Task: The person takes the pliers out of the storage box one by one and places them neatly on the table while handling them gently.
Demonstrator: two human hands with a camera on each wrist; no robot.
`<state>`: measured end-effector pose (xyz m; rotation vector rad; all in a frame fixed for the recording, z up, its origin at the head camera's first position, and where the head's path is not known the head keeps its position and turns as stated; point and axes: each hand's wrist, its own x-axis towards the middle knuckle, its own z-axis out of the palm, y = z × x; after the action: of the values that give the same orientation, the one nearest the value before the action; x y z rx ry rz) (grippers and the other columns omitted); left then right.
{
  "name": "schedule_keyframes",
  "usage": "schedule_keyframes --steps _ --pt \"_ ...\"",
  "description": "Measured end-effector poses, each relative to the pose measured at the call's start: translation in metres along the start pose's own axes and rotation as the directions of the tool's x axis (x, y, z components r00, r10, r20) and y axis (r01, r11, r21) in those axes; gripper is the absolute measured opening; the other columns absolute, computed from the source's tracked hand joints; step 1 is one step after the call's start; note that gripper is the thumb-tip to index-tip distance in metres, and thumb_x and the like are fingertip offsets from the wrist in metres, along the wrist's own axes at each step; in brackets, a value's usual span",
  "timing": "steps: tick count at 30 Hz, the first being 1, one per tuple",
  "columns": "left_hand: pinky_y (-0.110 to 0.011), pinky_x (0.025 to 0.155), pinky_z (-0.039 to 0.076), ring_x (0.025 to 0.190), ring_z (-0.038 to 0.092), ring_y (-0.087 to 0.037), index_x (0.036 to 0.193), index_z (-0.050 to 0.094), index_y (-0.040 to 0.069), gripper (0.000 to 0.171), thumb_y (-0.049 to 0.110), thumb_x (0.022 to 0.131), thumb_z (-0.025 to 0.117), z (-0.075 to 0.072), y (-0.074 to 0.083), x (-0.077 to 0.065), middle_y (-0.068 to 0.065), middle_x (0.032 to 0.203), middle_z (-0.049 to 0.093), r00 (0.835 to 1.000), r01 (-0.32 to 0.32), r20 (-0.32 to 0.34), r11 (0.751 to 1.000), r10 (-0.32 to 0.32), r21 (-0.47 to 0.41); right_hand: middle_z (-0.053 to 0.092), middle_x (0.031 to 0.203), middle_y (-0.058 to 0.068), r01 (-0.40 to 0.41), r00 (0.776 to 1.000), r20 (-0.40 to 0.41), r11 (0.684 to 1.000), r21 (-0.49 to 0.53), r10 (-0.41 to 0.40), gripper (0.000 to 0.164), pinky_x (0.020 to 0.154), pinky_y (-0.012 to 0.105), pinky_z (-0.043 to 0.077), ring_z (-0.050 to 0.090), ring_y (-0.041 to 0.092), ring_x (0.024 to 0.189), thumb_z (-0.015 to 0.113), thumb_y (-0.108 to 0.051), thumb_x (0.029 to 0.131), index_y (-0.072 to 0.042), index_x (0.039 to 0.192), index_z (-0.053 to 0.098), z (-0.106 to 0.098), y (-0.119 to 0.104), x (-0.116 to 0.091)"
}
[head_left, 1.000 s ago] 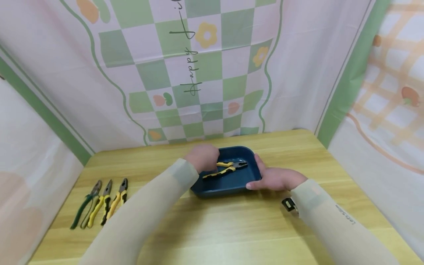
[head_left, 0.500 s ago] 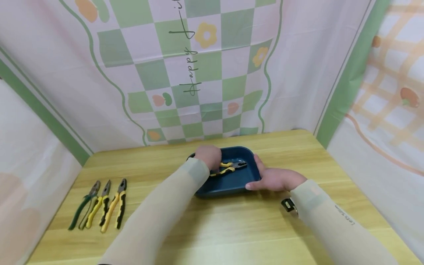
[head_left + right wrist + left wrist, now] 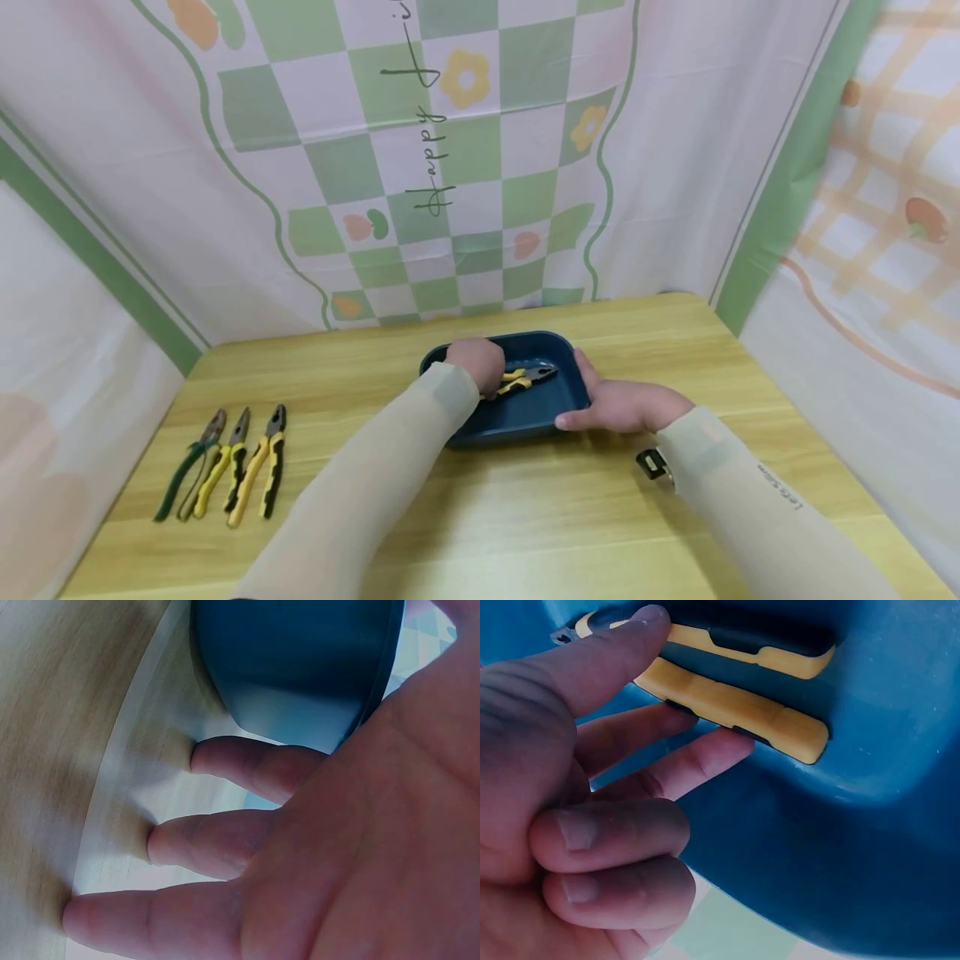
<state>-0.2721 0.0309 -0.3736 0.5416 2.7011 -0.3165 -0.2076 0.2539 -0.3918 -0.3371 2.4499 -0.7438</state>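
In the head view, a dark blue tray stands at the table's middle back. Inside it lies a pair of yellow-and-black pliers, metal nose to the right. My left hand reaches into the tray and hides most of the handles. From the left wrist, the thumb presses one plier handle side while two fingers touch the other, pinching them; the other two fingers curl in. My right hand braces the tray's right end, thumb by the front rim. Seen at the right wrist, its straight fingers reach down to the table beside the tray.
To the left on the wooden table lie green-handled pliers, yellow-and-black pliers and another yellow-and-black pair. A patterned curtain hangs behind the table, with cloth on both sides.
My left hand has shifted right, over the handles of the pliers in the tray, covering more of them. The right hand and the tray stay nearly still.
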Motion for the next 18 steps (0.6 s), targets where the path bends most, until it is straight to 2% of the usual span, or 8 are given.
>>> schedule_keyframes --steps 8,15,18 --pt "-0.031 0.063 0.05 0.067 0.057 -0.012 0.081 0.071 0.019 0.021 0.037 0.087 0.079 0.0005 -0.0009 -0.004 0.004 0.078 0.064 1.0 -0.011 0.011 1.0 0.012 -0.03 0.017 0.156 0.034 -0.02 1.0 0.009 1.0 0.01 0.019 0.126 0.109 0.057 0.028 0.04 0.04 0.134 0.065 -0.066 0.086 -0.01 0.152 -0.026 0.0003 0.001 0.0012" --pt "-0.032 0.061 0.047 0.062 0.047 -0.015 0.076 0.069 0.017 0.019 0.022 0.095 0.068 0.0037 0.0019 -0.0063 0.003 0.073 0.061 0.995 -0.093 -0.037 0.993 0.095 0.072 0.013 0.158 0.032 -0.014 1.0 0.01 1.0 -0.005 0.014 0.126 0.11 0.057 0.027 0.038 0.041 0.136 0.064 -0.067 0.086 -0.01 0.152 -0.027 -0.0002 0.0015 0.002" --pt "-0.032 0.06 0.046 0.061 0.047 -0.015 0.076 0.069 0.018 0.021 0.022 0.096 0.066 0.005 0.0015 -0.0043 0.003 0.073 0.061 0.995 -0.101 -0.022 0.993 0.102 0.055 0.01 0.158 0.032 -0.006 1.0 0.011 1.0 -0.013 0.006 0.125 0.11 0.057 0.026 0.037 0.042 0.136 0.064 -0.066 0.087 -0.009 0.152 -0.027 -0.0004 0.0016 0.0026"
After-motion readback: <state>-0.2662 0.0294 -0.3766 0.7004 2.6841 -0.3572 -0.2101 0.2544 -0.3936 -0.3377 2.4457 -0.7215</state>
